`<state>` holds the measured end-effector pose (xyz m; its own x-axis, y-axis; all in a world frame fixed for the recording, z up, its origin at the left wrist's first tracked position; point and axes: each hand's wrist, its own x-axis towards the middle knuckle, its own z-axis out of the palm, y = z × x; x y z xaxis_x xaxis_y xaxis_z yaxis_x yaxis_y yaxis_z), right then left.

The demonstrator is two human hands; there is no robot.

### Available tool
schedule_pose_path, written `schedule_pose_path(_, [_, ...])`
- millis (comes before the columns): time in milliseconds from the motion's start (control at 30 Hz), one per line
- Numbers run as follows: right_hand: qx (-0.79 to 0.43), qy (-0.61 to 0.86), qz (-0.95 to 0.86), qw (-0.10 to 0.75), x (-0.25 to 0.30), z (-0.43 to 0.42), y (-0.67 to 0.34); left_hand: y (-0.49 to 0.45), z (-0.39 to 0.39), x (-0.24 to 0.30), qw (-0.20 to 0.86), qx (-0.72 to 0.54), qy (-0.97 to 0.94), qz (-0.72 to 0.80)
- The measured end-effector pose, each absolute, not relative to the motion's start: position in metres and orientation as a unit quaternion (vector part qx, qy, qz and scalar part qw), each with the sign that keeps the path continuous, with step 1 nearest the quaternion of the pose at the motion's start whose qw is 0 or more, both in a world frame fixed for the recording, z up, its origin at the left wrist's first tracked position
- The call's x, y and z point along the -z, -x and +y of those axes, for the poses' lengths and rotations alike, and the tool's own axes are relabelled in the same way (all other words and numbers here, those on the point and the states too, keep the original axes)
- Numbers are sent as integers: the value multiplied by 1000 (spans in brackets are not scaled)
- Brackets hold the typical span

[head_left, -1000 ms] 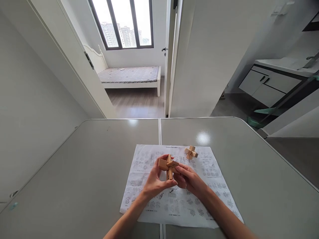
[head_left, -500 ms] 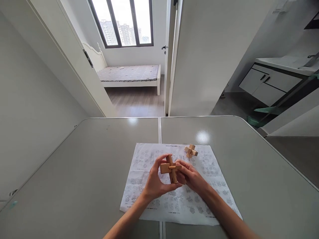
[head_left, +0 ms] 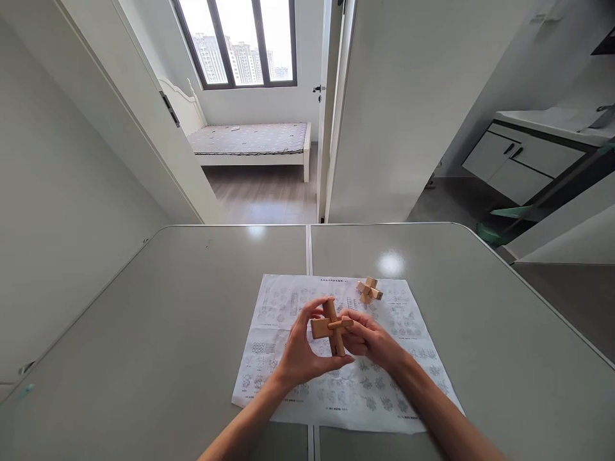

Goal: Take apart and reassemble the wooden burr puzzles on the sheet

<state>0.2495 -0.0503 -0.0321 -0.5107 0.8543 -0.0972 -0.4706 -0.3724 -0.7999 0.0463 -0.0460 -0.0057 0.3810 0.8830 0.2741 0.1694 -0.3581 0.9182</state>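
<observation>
Between my two hands, above a printed sheet [head_left: 317,410], is a wooden interlocking puzzle [head_left: 321,328] of crossed bars. My left hand [head_left: 300,352] grips the upright bar, fingers at its top end and thumb at its bottom end. With thumb and fingers my right hand [head_left: 369,336] pinches a thinner bar that sticks out on the right side of the puzzle. A second wooden puzzle [head_left: 369,291], a cross-shaped burr, lies on the upper right part of the sheet, apart from both hands.
The sheet, with rows of small diagrams, lies on a grey table [head_left: 144,358] with a seam [head_left: 309,250] down its middle. Beyond the table's far edge are a door [head_left: 331,128], a bed [head_left: 254,139] and a window. A white cabinet [head_left: 519,153] stands at the right.
The puzzle in my hands has shifted very slightly to the right and tilted a little. Both hands keep their hold. The second puzzle stays where it was on the sheet.
</observation>
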Motion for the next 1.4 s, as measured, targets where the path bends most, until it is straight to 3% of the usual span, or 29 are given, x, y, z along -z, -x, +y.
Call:
schedule_pose_path(733, [-765, 254, -367, 464, 32, -57, -242, -50, -46, 4, 358, -444, -736, 365])
schedule_pose_path(900, [-758, 264, -377, 463, 31, -55, -243, -48, -45, 5, 414, -424, -704, 393])
schedule_pose_path(1133, [-767, 238, -428, 414, 31, -55, -241, -43, -36, 11, 592, -418, -606, 329])
schedule_pose_path(1400, [-767, 190, -496, 360, 22, -54, -237, -43, -34, 15, 635, -435, -566, 295])
